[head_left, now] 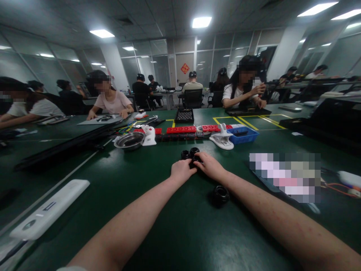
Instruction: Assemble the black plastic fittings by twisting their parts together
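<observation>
Both hands meet over a small cluster of black, round, wheel-like pieces on the green table. My left hand (182,170) is closed at the near left side of one black wheel (196,158), its thumb pointing right. From the right, my right hand (210,165) curls its fingers over the same wheel, hiding most of it. Two more pieces, a left wheel (185,154) and a rear wheel (194,151), sit just beyond the fingers, close together. Apart from these, a single wheel (220,195) with a hollow centre lies beside my right forearm.
Behind the wheels stand a metal bowl (130,140), white clips (222,139), a row of red parts (181,130) and a blue tray (243,135). A white power strip (50,209) lies left; a blurred-out flat object (284,177) lies right. Co-workers sit across the table.
</observation>
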`<state>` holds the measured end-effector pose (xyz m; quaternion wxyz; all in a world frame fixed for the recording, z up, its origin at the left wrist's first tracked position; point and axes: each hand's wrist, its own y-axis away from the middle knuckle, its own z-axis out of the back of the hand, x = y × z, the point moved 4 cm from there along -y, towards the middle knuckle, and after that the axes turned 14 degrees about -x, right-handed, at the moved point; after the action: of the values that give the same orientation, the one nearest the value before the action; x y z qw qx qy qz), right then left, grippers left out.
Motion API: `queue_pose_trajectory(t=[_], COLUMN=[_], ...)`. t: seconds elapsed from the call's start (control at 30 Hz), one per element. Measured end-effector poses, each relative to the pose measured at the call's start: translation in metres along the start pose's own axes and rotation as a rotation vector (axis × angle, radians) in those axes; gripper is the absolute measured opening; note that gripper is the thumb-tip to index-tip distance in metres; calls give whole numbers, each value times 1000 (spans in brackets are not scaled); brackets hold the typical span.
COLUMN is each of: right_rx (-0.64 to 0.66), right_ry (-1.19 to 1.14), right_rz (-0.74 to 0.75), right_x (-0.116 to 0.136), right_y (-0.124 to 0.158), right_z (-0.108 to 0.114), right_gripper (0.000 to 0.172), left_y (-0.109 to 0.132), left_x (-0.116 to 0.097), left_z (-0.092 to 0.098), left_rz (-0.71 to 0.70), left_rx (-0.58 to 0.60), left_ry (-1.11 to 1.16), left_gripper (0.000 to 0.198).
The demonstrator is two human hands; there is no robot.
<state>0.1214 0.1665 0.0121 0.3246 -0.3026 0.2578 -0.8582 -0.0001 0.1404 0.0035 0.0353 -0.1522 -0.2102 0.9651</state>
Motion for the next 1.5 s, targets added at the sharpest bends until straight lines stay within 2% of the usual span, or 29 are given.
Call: queue_pose_trajectory(t=[0.3, 0.5, 0.63, 0.7, 0.77, 0.83, 0.9, 0.97, 1.03, 1.13, 1.27, 1.5], right_rx=[-6, -40, -72, -82, -80, -71, -62, -58, -55, -54, -56, -60], right_ry=[44, 64, 80, 80, 75, 68, 62, 59, 58, 61, 71, 64], right_rz=[25, -8, -46, -64, -76, -82, -87, -95, -105, -124, -149, -168], right_x=[4, 5, 0, -2, -4, -6, -7, -7, -6, -6, -6, -6], right_y=[0, 1, 3, 4, 4, 5, 5, 5, 5, 5, 6, 6], right_z=[6, 9, 7, 7, 7, 6, 6, 6, 5, 5, 5, 3], right_gripper=[33, 35, 30, 28, 27, 26, 26, 27, 28, 28, 26, 27], left_y=[0, 3, 3, 1, -2, -6, -11, -16, -20, -23, -21, -20], left_x=[1, -1, -2, 1, 8, 18, 31, 42, 49, 49, 46, 47], left_z=[0, 1, 9, 18, 27, 32, 28, 15, 0, -10, -6, -4], left_rz=[22, -4, -45, -69, -94, -107, -81, -17, 44, 43, 11, -9], left_rx=[-12, -11, -9, -66, -210, -367, -433, -372, -244, -126, -112, -99], left_ry=[-17, -34, -17, 0, 37, 103, 183, 273, 369, 436, 439, 428], left_gripper=[36, 21, 28, 27, 31, 41, 57, 72, 77, 62, 40, 39])
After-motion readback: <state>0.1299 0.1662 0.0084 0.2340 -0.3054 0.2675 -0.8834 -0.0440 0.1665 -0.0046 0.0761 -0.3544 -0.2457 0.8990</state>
